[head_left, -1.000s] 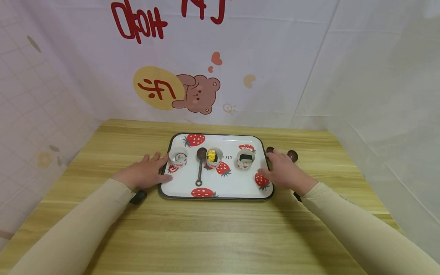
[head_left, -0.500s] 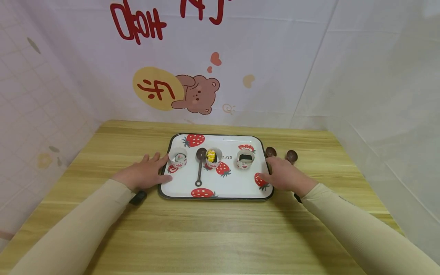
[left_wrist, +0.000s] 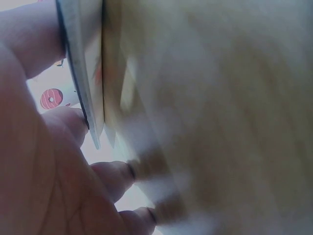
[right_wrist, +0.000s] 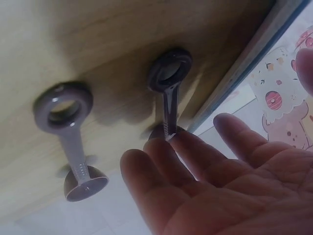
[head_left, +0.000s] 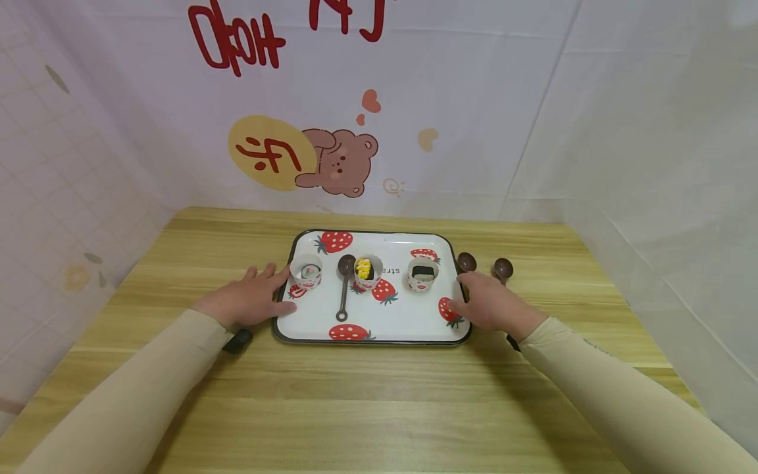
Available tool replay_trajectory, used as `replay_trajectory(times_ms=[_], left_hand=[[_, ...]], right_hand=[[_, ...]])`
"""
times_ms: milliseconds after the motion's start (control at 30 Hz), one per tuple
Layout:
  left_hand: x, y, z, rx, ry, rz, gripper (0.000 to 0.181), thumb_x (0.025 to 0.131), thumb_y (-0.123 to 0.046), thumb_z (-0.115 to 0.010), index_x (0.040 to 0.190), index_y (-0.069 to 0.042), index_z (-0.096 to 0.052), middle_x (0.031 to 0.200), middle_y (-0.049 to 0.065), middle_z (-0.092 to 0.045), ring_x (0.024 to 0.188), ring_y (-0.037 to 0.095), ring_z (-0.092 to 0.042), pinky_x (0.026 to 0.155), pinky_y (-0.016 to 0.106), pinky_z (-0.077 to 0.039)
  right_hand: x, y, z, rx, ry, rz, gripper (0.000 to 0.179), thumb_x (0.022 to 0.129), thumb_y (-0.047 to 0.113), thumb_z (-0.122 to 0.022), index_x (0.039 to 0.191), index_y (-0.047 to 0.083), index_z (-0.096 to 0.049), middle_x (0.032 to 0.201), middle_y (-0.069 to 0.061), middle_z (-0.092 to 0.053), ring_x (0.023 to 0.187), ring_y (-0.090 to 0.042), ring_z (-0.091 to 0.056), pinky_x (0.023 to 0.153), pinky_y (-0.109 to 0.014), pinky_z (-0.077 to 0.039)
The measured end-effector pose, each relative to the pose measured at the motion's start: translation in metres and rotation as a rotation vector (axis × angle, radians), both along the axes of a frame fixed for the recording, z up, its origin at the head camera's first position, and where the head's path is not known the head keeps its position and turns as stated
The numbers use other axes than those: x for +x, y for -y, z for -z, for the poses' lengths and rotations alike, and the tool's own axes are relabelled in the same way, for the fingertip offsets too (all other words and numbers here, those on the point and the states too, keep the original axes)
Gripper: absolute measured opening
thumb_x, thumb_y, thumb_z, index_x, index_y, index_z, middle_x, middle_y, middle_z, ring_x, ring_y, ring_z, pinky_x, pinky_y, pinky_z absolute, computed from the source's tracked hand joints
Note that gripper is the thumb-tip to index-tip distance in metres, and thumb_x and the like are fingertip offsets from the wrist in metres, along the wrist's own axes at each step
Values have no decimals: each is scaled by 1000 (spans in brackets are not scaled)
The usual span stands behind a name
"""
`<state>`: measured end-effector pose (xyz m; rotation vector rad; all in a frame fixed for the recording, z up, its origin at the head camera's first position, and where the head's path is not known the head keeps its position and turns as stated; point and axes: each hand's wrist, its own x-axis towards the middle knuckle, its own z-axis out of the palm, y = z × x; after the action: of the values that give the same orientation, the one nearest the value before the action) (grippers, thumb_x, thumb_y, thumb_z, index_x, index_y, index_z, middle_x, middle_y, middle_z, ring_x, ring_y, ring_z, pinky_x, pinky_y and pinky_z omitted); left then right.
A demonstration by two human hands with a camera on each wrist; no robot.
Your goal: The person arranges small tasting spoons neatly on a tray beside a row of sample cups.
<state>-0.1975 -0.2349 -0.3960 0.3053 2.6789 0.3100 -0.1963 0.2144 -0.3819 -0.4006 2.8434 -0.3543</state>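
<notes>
A white strawberry-print tray (head_left: 403,324) with a dark rim lies on the table. My left hand (head_left: 245,299) rests at its left rim, thumb and forefinger over the edge, the other fingertips on the table. At the right rim my right hand (head_left: 488,301) lies with fingers loosely extended, thumb over the edge. Three small printed paper cups stand on the tray: the left cup (head_left: 306,283) holds a round sushi roll, the middle cup (head_left: 368,284) a corn-topped sushi piece, the right cup (head_left: 422,286) a seaweed-banded one. A brown measuring spoon (head_left: 346,266) lies beside the middle cup.
Two more brown measuring spoons, a nearer spoon (right_wrist: 170,98) and an outer spoon (right_wrist: 73,142), lie right of the tray by my right fingers, ring handles partly hidden in the head view. A printed cloth backdrop (head_left: 462,178) rises behind the wooden table (head_left: 379,408).
My right hand has drawn back slightly to the right and towards me, showing more of the two spoons' bowls. The left hand, tray, cups and spoons stay put.
</notes>
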Motion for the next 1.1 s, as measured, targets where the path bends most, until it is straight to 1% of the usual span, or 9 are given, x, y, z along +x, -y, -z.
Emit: replay_trajectory(times_ms=[100, 233, 333, 467, 600, 700, 967, 1100], left_hand=[[0, 0, 0, 1, 0, -1, 97, 99, -66, -57, 170, -12, -19, 172, 33, -12, 155, 64, -6, 115, 81, -26], [0, 0, 0, 2, 1, -5, 98, 99, -67, -58, 170, -13, -19, 172, 32, -12, 155, 65, -6, 114, 82, -26], [0, 0, -1, -1, 1, -4, 98, 98, -67, -58, 170, -13, -19, 172, 33, -12, 155, 65, -6, 114, 82, -26], [0, -1, -1, -4, 6, -6, 97, 99, -67, -58, 170, -13, -19, 173, 32, -12, 155, 65, -5, 115, 82, -25], [0, 0, 0, -6, 6, -5, 97, 99, -66, -58, 170, -13, -18, 173, 32, -11, 155, 64, -5, 116, 81, -25], [0, 0, 0, -3, 4, -3, 98, 99, -66, -58, 170, -12, -18, 172, 33, -11, 155, 65, -6, 115, 82, -25], [0, 0, 0, 4, 2, -3, 98, 99, -65, -59, 170, -12, -19, 172, 33, -11, 154, 65, -6, 115, 81, -26], [0, 0, -1, 5, 7, -6, 99, 98, -66, -59, 170, -12, -19, 172, 33, -11, 154, 65, -5, 115, 82, -26]], right_hand=[[0, 0, 0, -4, -12, 0, 63, 100, 31, -69, 143, -11, -53, 145, -30, -59, 135, -44, -58, 114, -57, -46], [0, 0, -1, -4, -21, 12, 60, 99, 32, -70, 141, -9, -55, 140, -27, -62, 127, -40, -61, 111, -55, -49], [0, -2, -1, -3, -38, 20, 59, 99, 31, -69, 141, -9, -55, 141, -28, -61, 129, -42, -60, 112, -56, -48], [0, -3, -2, 8, -63, 22, 64, 100, 33, -69, 144, -11, -52, 147, -32, -56, 137, -49, -54, 117, -60, -42], [0, -5, -3, 19, -76, 33, 68, 100, 36, -68, 147, -10, -50, 152, -33, -50, 139, -57, -50, 117, -62, -41], [-1, -7, -2, 12, -77, 43, 71, 101, 38, -67, 149, -10, -48, 156, -34, -46, 141, -60, -45, 118, -64, -39], [-1, -8, 1, 9, -97, 48, 75, 102, 42, -66, 152, -10, -45, 149, -31, -47, 139, -56, -45, 118, -65, -39], [-2, -9, -1, 19, -101, 52, 75, 102, 42, -65, 154, -9, -43, 156, -36, -41, 144, -58, -40, 121, -66, -33]])
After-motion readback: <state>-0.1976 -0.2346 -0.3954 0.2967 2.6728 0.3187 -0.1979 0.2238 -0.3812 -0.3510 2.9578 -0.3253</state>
